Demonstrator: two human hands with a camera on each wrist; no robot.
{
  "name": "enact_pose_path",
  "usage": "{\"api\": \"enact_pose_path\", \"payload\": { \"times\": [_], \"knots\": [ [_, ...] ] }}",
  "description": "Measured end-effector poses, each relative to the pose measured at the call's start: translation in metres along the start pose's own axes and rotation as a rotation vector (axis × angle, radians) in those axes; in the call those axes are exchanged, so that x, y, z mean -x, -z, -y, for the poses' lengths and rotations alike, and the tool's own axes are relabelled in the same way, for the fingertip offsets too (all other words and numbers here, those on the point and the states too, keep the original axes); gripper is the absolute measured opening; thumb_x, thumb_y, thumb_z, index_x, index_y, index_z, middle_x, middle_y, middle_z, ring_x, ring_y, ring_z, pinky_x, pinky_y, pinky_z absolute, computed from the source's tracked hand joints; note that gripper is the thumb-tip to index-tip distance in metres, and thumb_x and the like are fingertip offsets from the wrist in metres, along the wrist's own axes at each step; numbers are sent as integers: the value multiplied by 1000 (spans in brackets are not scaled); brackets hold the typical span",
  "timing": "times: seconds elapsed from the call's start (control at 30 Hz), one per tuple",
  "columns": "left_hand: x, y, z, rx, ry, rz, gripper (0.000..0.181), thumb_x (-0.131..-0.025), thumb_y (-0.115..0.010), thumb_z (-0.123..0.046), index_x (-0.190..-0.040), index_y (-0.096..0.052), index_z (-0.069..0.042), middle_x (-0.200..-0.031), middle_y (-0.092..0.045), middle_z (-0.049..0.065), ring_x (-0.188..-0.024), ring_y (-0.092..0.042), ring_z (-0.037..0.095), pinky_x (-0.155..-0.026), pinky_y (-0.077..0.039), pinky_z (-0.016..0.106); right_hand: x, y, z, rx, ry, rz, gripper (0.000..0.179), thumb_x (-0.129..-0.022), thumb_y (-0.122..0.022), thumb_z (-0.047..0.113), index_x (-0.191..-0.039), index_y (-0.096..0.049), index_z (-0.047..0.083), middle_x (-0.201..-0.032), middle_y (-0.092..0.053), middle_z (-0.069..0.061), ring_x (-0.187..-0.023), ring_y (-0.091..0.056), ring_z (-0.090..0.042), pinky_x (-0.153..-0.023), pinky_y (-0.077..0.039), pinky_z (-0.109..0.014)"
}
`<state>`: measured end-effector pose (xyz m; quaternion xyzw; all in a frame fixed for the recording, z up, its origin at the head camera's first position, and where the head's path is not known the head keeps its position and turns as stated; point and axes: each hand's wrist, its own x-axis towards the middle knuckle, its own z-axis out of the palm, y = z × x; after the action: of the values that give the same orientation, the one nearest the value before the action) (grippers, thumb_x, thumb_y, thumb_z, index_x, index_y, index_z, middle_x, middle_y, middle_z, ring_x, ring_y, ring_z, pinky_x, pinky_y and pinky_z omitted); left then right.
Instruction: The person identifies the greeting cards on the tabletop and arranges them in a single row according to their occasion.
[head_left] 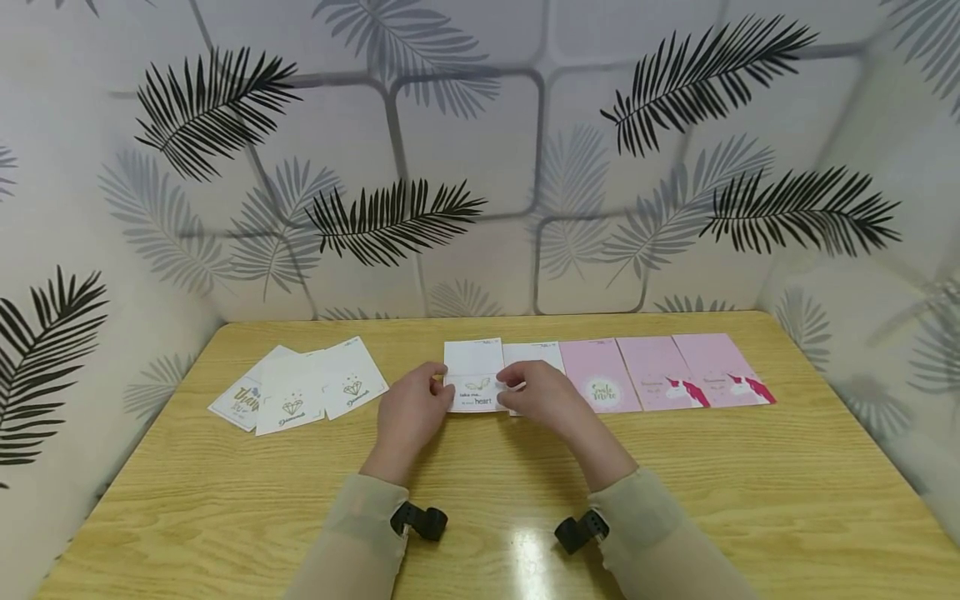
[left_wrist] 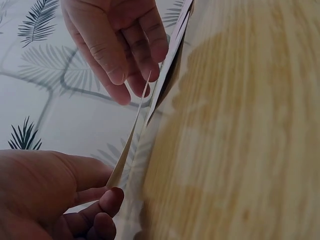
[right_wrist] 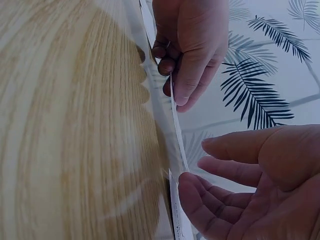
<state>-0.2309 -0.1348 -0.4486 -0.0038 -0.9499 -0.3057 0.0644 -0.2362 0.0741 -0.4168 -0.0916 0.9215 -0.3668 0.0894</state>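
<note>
In the head view my left hand (head_left: 409, 410) pinches the left edge of a white card (head_left: 474, 353) with "take me... to your heart" lettering and a gold wing motif. The left wrist view shows that card (left_wrist: 126, 150) edge-on, lifted off the table between thumb and fingers. My right hand (head_left: 546, 397) is at the card's right edge, fingertips touching it. Seen from the right wrist, its thumb (right_wrist: 235, 145) stays apart from the card and the fingers are loosely bent. Another white card (head_left: 536, 357) lies just right, partly behind the right hand.
To the right, a row holds a pink "Smile More" card (head_left: 587, 363) and two pink unicorn cards (head_left: 651, 357). At left lie two white diamond cards (head_left: 352, 367) and a "Thank you" card (head_left: 238, 408), overlapping. A leaf-patterned wall (head_left: 480, 275) stands behind the wooden table (head_left: 225, 500).
</note>
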Motion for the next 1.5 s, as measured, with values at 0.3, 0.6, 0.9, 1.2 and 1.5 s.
{"api": "enact_pose_path", "payload": {
  "times": [0.3,0.6,0.9,1.2,1.5],
  "knots": [
    [-2,-4,3,-22,1,31,31,-105,-75,-20,-132,-77,-6,-92,-70,0,-74,-58,19,-71,-46,37,2,-1,1,61,1,55,41,-102,-77,19,-139,-74,2,-126,-76,-12,-112,-70,-27,-101,-55,-47],
    [1,-4,2,-44,-9,27,30,-104,-75,-19,-131,-77,-5,-93,-70,0,-77,-60,20,-75,-49,41,0,-5,0,80,56,89,42,-99,-80,14,-137,-74,-4,-124,-76,-15,-99,-65,-23,-90,-55,-40],
    [2,-4,-1,-96,-28,24,32,-103,-76,-18,-132,-77,-5,-88,-65,-2,-74,-57,19,-72,-45,38,4,-7,0,106,70,98,35,-97,-82,17,-124,-79,-5,-130,-65,-17,-104,-57,-26,-92,-50,-40],
    [1,-8,0,-154,-46,15,33,-102,-76,-18,-132,-77,-5,-83,-64,-1,-72,-56,22,-73,-48,43,6,-8,0,119,83,94,42,-97,-83,18,-130,-76,-7,-138,-64,-20,-109,-60,-27,-102,-52,-45],
    [2,-9,-1,-184,-42,16,33,-102,-77,-18,-132,-77,-6,-83,-66,2,-72,-57,24,-75,-50,46,7,-8,1,123,72,94,44,-97,-83,20,-131,-76,-6,-141,-63,-20,-112,-62,-27,-105,-52,-46]
  ]
}}
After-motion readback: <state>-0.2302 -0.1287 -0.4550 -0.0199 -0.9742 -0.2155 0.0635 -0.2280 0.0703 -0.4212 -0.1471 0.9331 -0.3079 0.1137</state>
